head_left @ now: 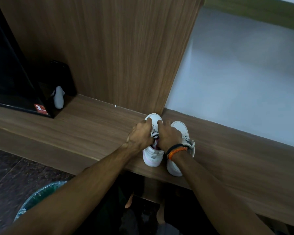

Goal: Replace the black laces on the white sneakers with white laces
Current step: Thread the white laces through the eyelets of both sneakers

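Two small white sneakers stand side by side on a wooden ledge (85, 122), toes toward the wall. My left hand (141, 135) and my right hand (170, 137) are both on the left sneaker (152, 156), fingers curled into its lacing over the tongue. Pale laces with dark parts show between the hands; which lace each hand pinches is hidden. The right sneaker (181, 129) stands free beside my right wrist, which wears black and orange bands, and it shows whitish laces.
A black appliance (12, 78) with a red sticker stands at the left on the ledge, a white object (59, 97) behind it. A wooden panel (117, 48) rises behind the shoes. A bin with a green liner (39, 195) sits on the floor at lower left.
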